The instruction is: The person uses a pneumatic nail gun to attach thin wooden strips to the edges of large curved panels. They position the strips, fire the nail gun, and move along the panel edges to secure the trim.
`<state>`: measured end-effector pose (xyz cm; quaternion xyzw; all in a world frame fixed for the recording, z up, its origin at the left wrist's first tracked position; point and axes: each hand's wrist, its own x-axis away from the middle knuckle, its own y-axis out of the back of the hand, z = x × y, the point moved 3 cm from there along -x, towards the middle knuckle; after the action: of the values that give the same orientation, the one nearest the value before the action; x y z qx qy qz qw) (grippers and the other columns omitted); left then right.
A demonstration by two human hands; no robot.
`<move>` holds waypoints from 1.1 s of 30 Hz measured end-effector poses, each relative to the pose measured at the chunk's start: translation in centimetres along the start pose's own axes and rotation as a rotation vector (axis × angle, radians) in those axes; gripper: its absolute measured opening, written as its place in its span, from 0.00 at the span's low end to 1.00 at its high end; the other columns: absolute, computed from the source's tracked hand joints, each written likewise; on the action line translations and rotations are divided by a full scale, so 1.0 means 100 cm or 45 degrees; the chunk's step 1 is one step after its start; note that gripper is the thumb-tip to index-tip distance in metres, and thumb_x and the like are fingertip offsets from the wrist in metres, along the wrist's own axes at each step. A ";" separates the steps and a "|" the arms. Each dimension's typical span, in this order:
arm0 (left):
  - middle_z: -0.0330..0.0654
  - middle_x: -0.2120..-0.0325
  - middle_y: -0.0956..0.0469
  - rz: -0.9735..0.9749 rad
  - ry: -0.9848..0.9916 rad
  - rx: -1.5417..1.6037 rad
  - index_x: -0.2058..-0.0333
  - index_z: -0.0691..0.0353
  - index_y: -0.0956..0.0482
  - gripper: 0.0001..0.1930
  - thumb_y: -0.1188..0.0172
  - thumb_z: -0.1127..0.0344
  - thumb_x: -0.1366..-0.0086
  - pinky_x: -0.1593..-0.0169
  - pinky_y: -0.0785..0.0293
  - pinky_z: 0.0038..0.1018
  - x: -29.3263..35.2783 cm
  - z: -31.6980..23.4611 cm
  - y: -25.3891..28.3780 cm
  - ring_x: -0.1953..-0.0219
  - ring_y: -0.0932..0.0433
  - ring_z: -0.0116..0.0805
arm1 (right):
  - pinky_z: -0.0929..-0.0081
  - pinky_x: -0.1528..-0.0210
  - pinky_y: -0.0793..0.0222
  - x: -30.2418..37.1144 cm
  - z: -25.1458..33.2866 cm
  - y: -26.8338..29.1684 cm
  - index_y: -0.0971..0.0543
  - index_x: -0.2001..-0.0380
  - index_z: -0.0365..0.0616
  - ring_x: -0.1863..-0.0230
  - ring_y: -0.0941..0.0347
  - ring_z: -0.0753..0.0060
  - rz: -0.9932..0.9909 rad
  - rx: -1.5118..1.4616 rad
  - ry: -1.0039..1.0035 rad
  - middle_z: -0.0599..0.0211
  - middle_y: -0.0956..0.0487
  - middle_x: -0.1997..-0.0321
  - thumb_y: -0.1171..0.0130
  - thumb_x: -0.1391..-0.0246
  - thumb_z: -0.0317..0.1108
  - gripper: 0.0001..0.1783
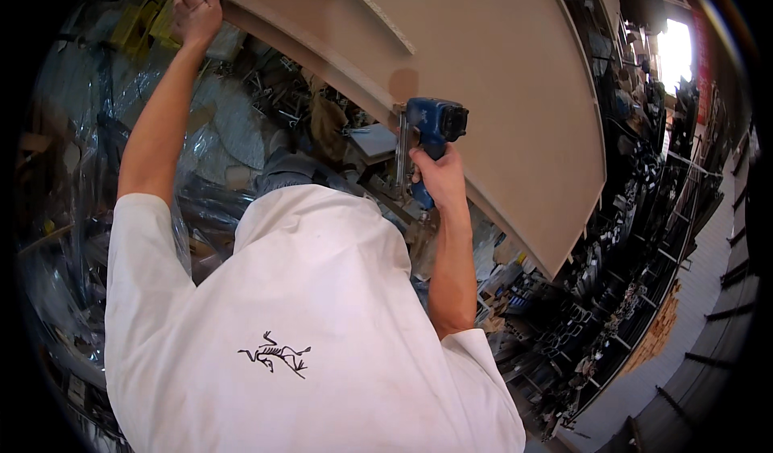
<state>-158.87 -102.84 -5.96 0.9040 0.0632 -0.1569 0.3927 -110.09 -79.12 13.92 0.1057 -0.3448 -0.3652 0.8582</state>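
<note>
A large flat tan board (pixel 507 91) lies in front of me, with a narrow wooden strip (pixel 322 65) along its near edge. My left hand (pixel 197 20) is at the far left end of that strip, its fingers bent round the edge. In my right hand (pixel 444 177) is a blue nail gun (pixel 435 117), its grip wrapped by my fingers. The gun's nose is against or just beside the near edge of the board; I cannot tell whether it touches. Another thin strip (pixel 374 12) with a rough edge lies on top of the board.
Below the board, the floor is littered with offcuts, clear plastic sheeting (pixel 225 119) and scraps. A yellow object (pixel 137 26) sits at the far left. To the right stand racks crammed with dark metal profiles (pixel 580 324). Stacked wood (pixel 656 332) lies beyond them.
</note>
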 end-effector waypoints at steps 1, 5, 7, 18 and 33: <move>0.49 0.26 0.46 -0.019 -0.010 0.018 0.28 0.52 0.43 0.43 0.56 0.28 0.30 0.29 0.48 0.58 0.001 0.002 -0.003 0.26 0.45 0.57 | 0.75 0.74 0.27 -0.001 0.006 -0.002 0.23 0.58 0.34 0.78 0.25 0.77 0.007 0.017 0.006 0.69 0.21 0.73 0.33 0.46 0.31 0.15; 0.48 0.25 0.48 -0.022 -0.002 -0.029 0.28 0.50 0.44 0.42 0.58 0.27 0.30 0.30 0.47 0.59 0.004 0.012 -0.011 0.26 0.45 0.57 | 0.75 0.74 0.28 -0.008 0.012 -0.011 0.23 0.58 0.34 0.78 0.26 0.77 0.059 -0.004 -0.003 0.69 0.21 0.73 0.34 0.46 0.31 0.15; 0.49 0.25 0.48 -0.048 -0.089 -0.020 0.28 0.49 0.44 0.42 0.58 0.28 0.29 0.30 0.47 0.58 0.003 0.014 -0.014 0.26 0.45 0.58 | 0.75 0.74 0.28 -0.011 0.014 -0.017 0.23 0.58 0.34 0.78 0.26 0.77 0.068 -0.002 0.029 0.69 0.21 0.73 0.34 0.46 0.30 0.15; 0.52 0.26 0.49 -0.026 0.052 -0.234 0.26 0.57 0.50 0.39 0.53 0.42 0.26 0.29 0.49 0.58 0.009 0.004 -0.007 0.27 0.46 0.57 | 0.75 0.74 0.29 -0.020 0.027 -0.030 0.25 0.55 0.36 0.79 0.27 0.76 0.082 -0.064 0.030 0.68 0.21 0.73 0.33 0.45 0.28 0.16; 0.53 0.45 0.28 1.144 -0.887 0.873 0.43 0.60 0.26 0.35 0.25 0.50 0.45 0.41 0.32 0.48 0.300 -0.201 0.105 0.39 0.31 0.53 | 0.66 0.64 0.28 -0.060 -0.067 0.008 0.24 0.59 0.46 0.75 0.32 0.75 0.285 -1.089 -0.340 0.75 0.31 0.77 0.45 0.36 0.35 0.07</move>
<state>-123.38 -95.66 4.21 0.8126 -0.5040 -0.2722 0.1076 -108.16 -74.83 6.19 -0.3437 -0.2798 -0.3903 0.8070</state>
